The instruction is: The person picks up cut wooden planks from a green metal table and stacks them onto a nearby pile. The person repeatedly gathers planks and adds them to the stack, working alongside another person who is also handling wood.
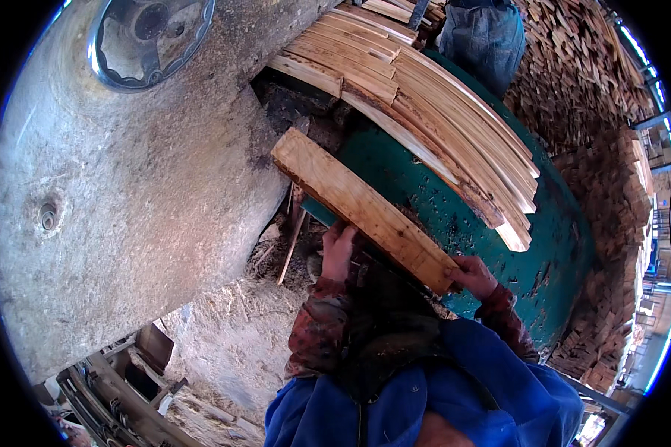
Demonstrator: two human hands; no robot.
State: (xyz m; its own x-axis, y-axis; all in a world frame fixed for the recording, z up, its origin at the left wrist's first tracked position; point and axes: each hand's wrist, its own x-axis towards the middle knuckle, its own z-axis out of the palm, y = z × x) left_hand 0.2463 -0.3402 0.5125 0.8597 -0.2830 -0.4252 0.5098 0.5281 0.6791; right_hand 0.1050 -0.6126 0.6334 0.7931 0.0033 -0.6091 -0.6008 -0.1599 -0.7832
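Note:
I hold a thick, pale wooden block [358,205] slantwise in front of me, its far end pointing up and left. My left hand [338,249] grips its underside near the middle. At the near end, my right hand [472,274] clasps the lower right corner. The block hangs above a green machine table [544,253]. A stack of thin, long wooden slats [425,104] lies on that table just beyond the block.
A large, dusty grey machine housing [127,201] with a round metal hub [153,33] fills the left. Sawdust [231,335] covers the floor below. Piles of cut wood pieces [596,134] rise at the right. Another person in blue [484,37] stands at the top.

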